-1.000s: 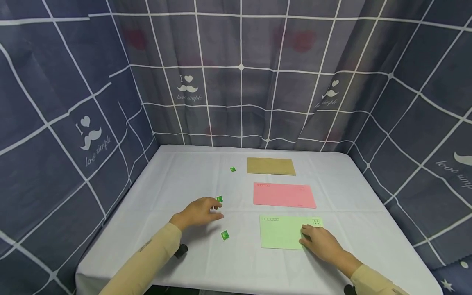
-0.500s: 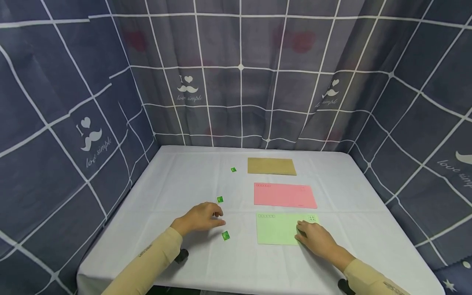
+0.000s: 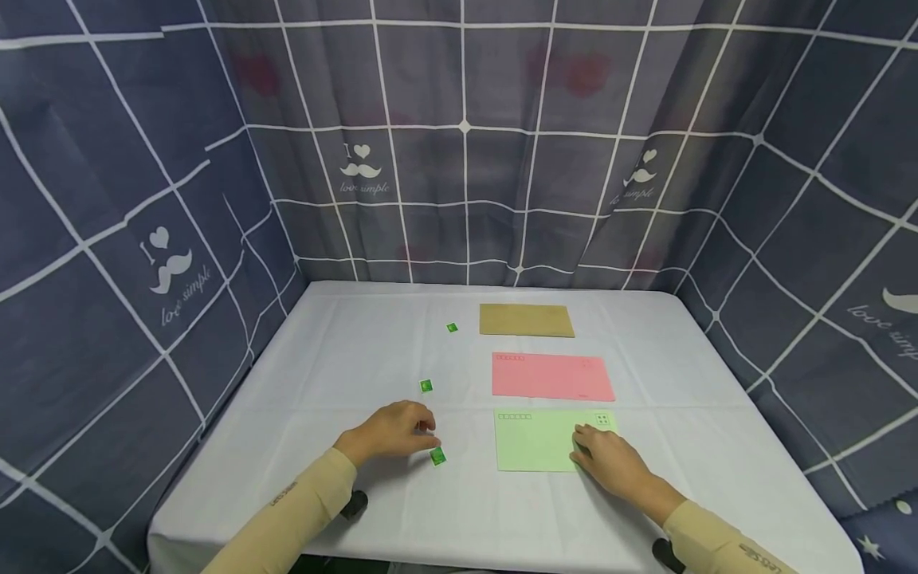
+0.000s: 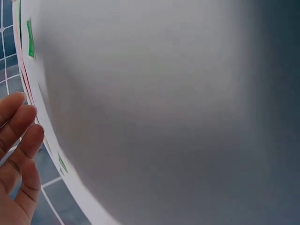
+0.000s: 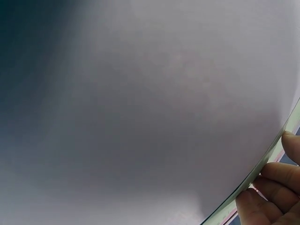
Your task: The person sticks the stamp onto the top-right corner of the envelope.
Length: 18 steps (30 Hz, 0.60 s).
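A light green envelope (image 3: pixel 534 448) lies flat at the front right, with a row of small boxes at its upper left and a white stamp-like patch at its upper right. The fingertips of my right hand (image 3: pixel 618 466) rest on its right part and cover some of it. In the right wrist view those fingers (image 5: pixel 276 176) touch the envelope along its edge. My left hand (image 3: pixel 393 433) hovers over the cloth, thumb and fingers apart with nothing held. Just beyond its thumb lies a small green square, like a stamp (image 3: pixel 438 456).
A pink envelope (image 3: pixel 552 376) and a brown envelope (image 3: pixel 526 320) lie in line behind the green one. Two more green squares, the middle one (image 3: pixel 426 386) and the far one (image 3: pixel 452 328), sit to their left. Patterned curtains (image 3: pixel 423 159) enclose the white-clothed table (image 3: pixel 344 343) on three sides.
The green envelope has slid slightly left and away from me under my right hand. My left hand has come down toward the nearest green square.
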Tool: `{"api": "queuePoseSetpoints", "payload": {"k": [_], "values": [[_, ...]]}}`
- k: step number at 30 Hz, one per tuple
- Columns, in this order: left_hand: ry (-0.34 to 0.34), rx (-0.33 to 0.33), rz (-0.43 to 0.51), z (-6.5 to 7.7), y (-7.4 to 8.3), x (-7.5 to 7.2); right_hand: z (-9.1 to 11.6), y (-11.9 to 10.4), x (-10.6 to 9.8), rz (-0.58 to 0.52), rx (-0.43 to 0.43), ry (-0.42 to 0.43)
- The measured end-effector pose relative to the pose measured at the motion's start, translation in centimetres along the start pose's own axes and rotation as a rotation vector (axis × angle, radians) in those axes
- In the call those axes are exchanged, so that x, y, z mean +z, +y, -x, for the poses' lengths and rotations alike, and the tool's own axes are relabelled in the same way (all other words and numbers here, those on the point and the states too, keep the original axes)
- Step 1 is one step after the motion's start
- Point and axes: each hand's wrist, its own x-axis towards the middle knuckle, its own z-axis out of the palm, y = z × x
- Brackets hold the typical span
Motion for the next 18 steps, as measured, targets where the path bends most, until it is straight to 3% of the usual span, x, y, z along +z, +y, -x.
{"api": "queuePoseSetpoints", "payload": {"k": [18], "values": [[-0.056, -0.025, -0.034, 0.48, 0.27, 0.37, -0.12, -0.06, -0.08, -0.028, 0.0, -0.009]]}}
